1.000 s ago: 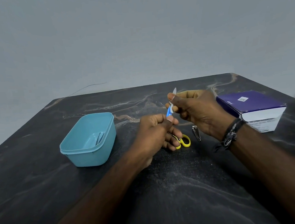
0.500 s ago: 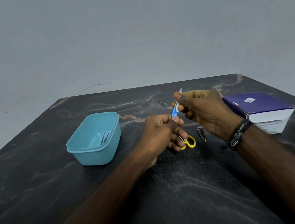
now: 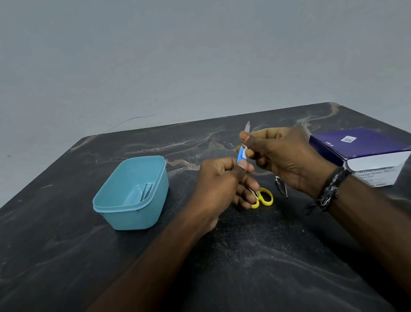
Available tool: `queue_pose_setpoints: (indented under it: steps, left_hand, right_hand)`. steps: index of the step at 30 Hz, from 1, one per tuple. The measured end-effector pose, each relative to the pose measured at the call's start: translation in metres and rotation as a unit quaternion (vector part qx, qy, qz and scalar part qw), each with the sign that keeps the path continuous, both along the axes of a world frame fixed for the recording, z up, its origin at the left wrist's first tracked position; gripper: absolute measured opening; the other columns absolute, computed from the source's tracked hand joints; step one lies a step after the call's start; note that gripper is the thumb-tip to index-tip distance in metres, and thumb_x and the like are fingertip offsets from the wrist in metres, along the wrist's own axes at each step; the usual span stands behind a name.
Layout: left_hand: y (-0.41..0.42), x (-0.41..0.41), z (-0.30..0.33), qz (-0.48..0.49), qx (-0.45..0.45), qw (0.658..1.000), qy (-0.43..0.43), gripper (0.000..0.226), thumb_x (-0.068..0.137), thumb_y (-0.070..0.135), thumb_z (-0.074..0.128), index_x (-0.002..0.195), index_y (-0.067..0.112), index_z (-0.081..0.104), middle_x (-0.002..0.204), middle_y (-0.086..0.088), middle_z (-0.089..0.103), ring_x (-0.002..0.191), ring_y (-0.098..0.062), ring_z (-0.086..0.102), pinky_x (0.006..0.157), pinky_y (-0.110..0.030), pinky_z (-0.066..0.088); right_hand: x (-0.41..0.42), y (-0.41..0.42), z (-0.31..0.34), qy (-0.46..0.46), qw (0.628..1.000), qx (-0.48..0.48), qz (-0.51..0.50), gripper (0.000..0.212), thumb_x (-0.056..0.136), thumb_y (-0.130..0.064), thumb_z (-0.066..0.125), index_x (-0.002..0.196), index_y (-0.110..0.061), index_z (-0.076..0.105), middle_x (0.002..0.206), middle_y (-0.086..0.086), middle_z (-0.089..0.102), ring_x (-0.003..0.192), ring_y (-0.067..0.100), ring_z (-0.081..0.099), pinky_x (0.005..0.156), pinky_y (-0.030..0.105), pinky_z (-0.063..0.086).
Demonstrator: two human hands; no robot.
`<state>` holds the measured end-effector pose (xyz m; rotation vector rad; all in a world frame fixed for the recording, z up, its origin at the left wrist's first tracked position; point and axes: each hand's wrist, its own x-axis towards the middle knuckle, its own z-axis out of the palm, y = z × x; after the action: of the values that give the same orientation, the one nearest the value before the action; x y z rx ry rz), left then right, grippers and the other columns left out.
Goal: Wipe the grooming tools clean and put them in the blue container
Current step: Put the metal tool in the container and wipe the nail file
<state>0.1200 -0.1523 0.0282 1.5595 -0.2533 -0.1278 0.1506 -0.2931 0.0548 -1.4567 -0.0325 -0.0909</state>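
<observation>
My left hand (image 3: 222, 181) grips the blue handle of a small nail file (image 3: 241, 154) and holds it upright above the table. My right hand (image 3: 280, 154) pinches the file's metal blade with thumb and fingers, a bit of white wipe showing between them; the blade's tip (image 3: 247, 126) sticks out above. The blue container (image 3: 131, 193) stands to the left with metal tweezers (image 3: 146, 191) lying inside. Yellow-handled scissors (image 3: 264, 196) lie on the table, partly hidden under my left hand. A metal nail clipper (image 3: 282, 188) lies beside them, below my right hand.
A purple and white box of alcohol swabs (image 3: 364, 153) sits at the right on the dark marble-patterned table (image 3: 232, 264). A grey wall stands behind the table's far edge.
My right hand's pinch has slid a little along the blade. The head camera has shifted, so everything sits slightly further right in view.
</observation>
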Motion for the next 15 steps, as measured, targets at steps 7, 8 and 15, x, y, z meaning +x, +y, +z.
queue_pose_setpoints:
  steps: [7,8,15]
  left_hand:
    - [-0.0036,-0.0025,-0.0013,-0.018,-0.012,1.000,0.001,0.017,0.099,0.012,0.054,0.098,0.000,0.066,0.068,-0.008,0.068,0.047,-0.016,0.060,0.042,-0.025,0.051]
    - [-0.0035,-0.0027,-0.0011,-0.014,-0.017,1.000,-0.002,0.016,0.098,0.011,0.054,0.096,0.001,0.067,0.068,-0.008,0.068,0.047,-0.015,0.059,0.042,-0.025,0.051]
    - [-0.0017,-0.0005,0.0008,0.015,-0.032,0.999,-0.007,0.025,0.098,0.018,0.055,0.104,-0.002,0.068,0.066,-0.008,0.060,0.046,-0.015,0.057,0.042,-0.025,0.050]
  right_hand:
    - [0.0066,-0.0097,0.0044,-0.030,0.998,0.042,-0.041,0.021,0.081,-0.022,0.077,0.086,-0.003,0.069,0.090,0.018,0.074,0.054,0.007,0.059,0.049,0.016,0.045]
    - [0.0069,-0.0099,0.0042,-0.032,0.998,0.042,-0.041,0.021,0.081,-0.022,0.077,0.087,-0.003,0.069,0.089,0.017,0.075,0.055,0.007,0.059,0.049,0.017,0.045]
    - [0.0056,-0.0087,0.0041,-0.051,0.997,0.042,-0.044,0.020,0.083,-0.020,0.075,0.087,-0.002,0.070,0.080,0.012,0.073,0.056,0.008,0.059,0.050,0.017,0.046]
